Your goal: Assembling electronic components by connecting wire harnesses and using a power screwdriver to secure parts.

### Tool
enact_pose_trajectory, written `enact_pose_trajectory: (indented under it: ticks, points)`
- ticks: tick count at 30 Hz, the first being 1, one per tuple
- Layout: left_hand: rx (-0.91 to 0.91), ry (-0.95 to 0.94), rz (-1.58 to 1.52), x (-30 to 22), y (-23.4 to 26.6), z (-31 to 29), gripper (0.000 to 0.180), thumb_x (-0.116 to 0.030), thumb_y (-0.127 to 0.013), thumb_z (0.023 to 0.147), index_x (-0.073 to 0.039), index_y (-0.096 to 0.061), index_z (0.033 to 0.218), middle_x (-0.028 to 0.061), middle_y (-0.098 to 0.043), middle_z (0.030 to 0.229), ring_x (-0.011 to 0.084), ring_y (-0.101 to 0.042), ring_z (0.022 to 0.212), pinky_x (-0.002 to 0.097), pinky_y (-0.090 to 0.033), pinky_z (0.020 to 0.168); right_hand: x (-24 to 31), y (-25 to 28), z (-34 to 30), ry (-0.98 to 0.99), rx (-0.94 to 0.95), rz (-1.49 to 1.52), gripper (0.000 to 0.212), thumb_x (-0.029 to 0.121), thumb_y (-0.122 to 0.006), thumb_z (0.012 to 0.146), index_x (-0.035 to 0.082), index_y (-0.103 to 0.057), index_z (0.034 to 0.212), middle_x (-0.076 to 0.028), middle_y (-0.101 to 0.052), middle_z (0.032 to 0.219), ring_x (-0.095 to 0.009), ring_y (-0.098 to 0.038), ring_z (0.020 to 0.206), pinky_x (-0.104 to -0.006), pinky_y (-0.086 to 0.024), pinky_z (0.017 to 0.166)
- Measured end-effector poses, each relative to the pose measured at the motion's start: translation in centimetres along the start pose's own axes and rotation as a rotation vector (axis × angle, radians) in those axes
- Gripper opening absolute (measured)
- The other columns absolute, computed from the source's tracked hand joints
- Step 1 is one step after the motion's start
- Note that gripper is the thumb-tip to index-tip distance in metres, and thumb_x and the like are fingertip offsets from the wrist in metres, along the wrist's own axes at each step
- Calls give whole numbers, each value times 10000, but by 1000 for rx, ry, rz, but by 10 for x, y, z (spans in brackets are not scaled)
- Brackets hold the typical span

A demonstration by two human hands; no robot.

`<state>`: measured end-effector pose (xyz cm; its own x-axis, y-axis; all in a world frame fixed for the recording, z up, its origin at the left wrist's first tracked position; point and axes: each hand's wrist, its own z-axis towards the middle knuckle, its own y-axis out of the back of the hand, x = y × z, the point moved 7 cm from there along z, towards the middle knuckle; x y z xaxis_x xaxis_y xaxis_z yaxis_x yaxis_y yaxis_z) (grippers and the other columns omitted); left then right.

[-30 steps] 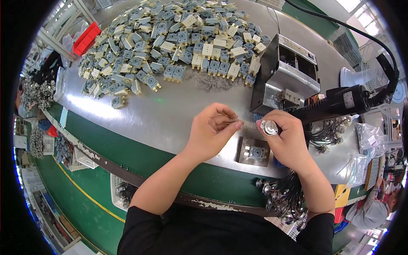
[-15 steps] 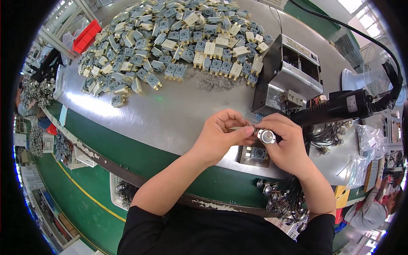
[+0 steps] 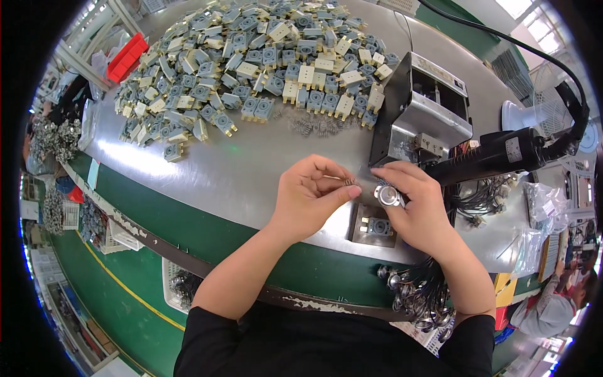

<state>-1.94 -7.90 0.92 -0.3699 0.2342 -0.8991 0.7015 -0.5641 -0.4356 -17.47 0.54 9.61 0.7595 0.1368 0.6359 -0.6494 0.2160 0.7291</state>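
Both hands held together above small fixture block [image 3: 375, 225] at table [image 3: 239, 169] edge. Small spring [image 3: 349, 182] pinched between left hand [image 3: 308, 201] thumb and fingers. Round metal part [image 3: 387, 194] gripped in curled right hand [image 3: 418, 210] fingers. Since half second ago, spring brought closer to round part; hands otherwise little shifted. Heap of grey and cream parts [image 3: 251, 69] unchanged behind.

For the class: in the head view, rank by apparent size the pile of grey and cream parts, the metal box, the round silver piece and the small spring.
1. pile of parts
2. metal box
3. round silver piece in the right hand
4. small spring at the left hand
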Motion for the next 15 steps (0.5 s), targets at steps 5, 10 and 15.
enact_pose_trajectory:
  ticks: [5, 10, 15]
  points:
    - [63, 121, -97, 7, -7, 1, 271, 144, -716, 929, 4, -530, 1070, 173, -708, 1107, 270, -766, 1028, 377, -659, 925, 0, 0, 3, -31, 16, 147, 300, -44, -753, 813, -8, -784, 1109, -184, -763, 1060, -306, -760, 953, -352, -589, 842]
    - [115, 182, -135, 13, -13, 1, 254, 135, -708, 941, 4, -527, 1062, 180, -705, 1110, 269, -763, 1037, 377, -660, 923, 0, -2, 2, -61, 74, 195, 258, -37, -781, 801, -14, -789, 1059, -178, -769, 1006, -290, -763, 933, -351, -591, 823]
    - [76, 42, -52, 6, -11, -1, 277, 148, -727, 922, 16, -530, 1065, 211, -703, 1134, 250, -757, 1035, 356, -650, 914, 3, -1, 1, -36, 23, 152, 209, -24, -788, 814, -11, -793, 1022, -167, -771, 962, -281, -765, 888, -349, -591, 791]
